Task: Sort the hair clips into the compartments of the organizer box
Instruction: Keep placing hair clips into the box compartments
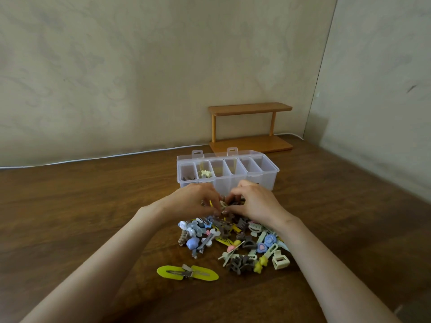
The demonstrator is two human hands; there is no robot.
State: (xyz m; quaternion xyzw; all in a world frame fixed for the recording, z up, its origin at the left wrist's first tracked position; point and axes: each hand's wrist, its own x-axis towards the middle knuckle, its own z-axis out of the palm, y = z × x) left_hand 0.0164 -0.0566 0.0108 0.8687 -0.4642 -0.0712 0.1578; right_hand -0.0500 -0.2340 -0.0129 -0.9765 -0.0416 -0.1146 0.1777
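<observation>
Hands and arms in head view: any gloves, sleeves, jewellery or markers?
No. Left hand and right hand are ungloved; left forearm and right forearm bare to the frame edge, no sleeves. No watch, bracelet or markers show. Fingers partly hidden, so rings uncertain.

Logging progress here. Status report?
Left hand, right hand both pinching clips at far edge of pile. Organizer box open, two leftmost compartments started. Nothing blocking.

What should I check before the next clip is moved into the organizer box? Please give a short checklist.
1. Organizer box lid open: ok.
2. Grip: left hand and right hand both seem to pinch a beige clip: ok.
3. Matching compartment: cannot tell; brown clips lie leftmost, cream clips second.
4. Free compartments at the right end: ok.
5. Box just behind the hands, within reach: ok.
</observation>
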